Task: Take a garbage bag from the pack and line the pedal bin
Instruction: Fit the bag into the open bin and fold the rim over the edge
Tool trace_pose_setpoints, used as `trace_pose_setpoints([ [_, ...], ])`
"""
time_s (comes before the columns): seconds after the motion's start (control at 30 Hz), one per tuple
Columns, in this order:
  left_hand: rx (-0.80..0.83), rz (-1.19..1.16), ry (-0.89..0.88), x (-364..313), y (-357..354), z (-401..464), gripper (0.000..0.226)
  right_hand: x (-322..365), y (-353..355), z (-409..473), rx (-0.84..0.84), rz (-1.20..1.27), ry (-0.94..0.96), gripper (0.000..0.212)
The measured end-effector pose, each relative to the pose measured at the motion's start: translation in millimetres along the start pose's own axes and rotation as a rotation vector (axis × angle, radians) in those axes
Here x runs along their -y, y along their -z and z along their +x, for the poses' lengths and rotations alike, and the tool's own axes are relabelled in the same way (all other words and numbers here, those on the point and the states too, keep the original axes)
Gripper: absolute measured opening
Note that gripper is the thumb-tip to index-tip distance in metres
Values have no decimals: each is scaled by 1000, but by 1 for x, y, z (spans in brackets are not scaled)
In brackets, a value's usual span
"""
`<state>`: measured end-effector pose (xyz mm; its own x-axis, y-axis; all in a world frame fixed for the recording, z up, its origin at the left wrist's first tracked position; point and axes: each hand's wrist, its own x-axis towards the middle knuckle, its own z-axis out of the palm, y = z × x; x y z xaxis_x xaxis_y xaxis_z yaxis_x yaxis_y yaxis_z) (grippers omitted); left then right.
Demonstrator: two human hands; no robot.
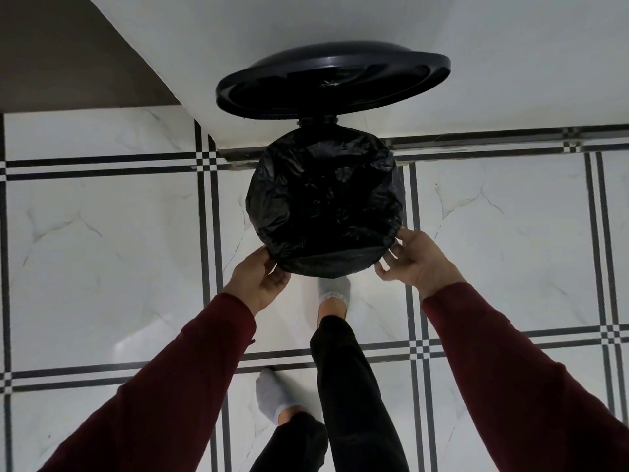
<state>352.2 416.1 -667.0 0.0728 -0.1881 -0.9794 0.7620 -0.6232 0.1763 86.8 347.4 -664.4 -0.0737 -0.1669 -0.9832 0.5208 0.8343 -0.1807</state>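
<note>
The round pedal bin stands against a white wall with its black lid (333,80) swung up. A black garbage bag (323,202) fills the opening, and its edge is folded down over the near rim (326,264). My left hand (260,281) pinches the folded edge at the near-left of the rim. My right hand (415,260) grips the bag edge at the near-right. My right foot in a grey sock (333,294) sits at the bin's base, where the pedal is hidden. The pack of bags is out of view.
White marble-look floor tiles (102,250) with black line borders surround the bin. The white wall (442,46) rises right behind it and turns a corner at the left. My left foot (275,396) stands further back on the floor.
</note>
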Motion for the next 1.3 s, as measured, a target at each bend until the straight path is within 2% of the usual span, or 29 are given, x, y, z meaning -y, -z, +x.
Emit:
trace_pose_setpoints([
  [0.07, 18, -56, 15, -1, 2, 1, 13, -1, 1, -3, -24, -52, -23, 23],
  [0.17, 57, -109, 20, -4, 1, 0, 17, -7, 1, -5, 48, 86, -14, 23],
  [0.3, 112, -226, 41, -5, -4, -5, 40, -19, -4, -7, 56, 262, 22, 23],
  [0.47, 76, -389, 11, 1, -11, -6, 51, -27, -11, -9, 53, 204, 42, 13],
  [0.57, 50, -288, 9, 3, -13, -8, 50, -33, -14, -12, 121, 404, 65, 29],
  [0.63, 13, -207, 41, 3, -13, -10, 50, -37, -12, -11, 117, 483, 93, 28],
  [0.73, 41, -272, 64, 3, -13, -15, 51, -44, -10, -9, 80, 461, 157, 26],
  [0.87, 44, -394, 57, 11, -14, -17, 57, -57, -10, -18, 30, 366, 156, 47],
  [1.0, 14, -413, 44, 15, -18, -14, 57, -60, -10, -16, 59, 442, 143, 57],
  [1.2, 27, -391, 72, 11, -22, -14, 54, -56, -11, -7, -8, 313, 97, 38],
  [1.3, 2, -392, 91, 8, -21, -8, 58, -52, -13, -8, 6, 391, 91, 29],
])
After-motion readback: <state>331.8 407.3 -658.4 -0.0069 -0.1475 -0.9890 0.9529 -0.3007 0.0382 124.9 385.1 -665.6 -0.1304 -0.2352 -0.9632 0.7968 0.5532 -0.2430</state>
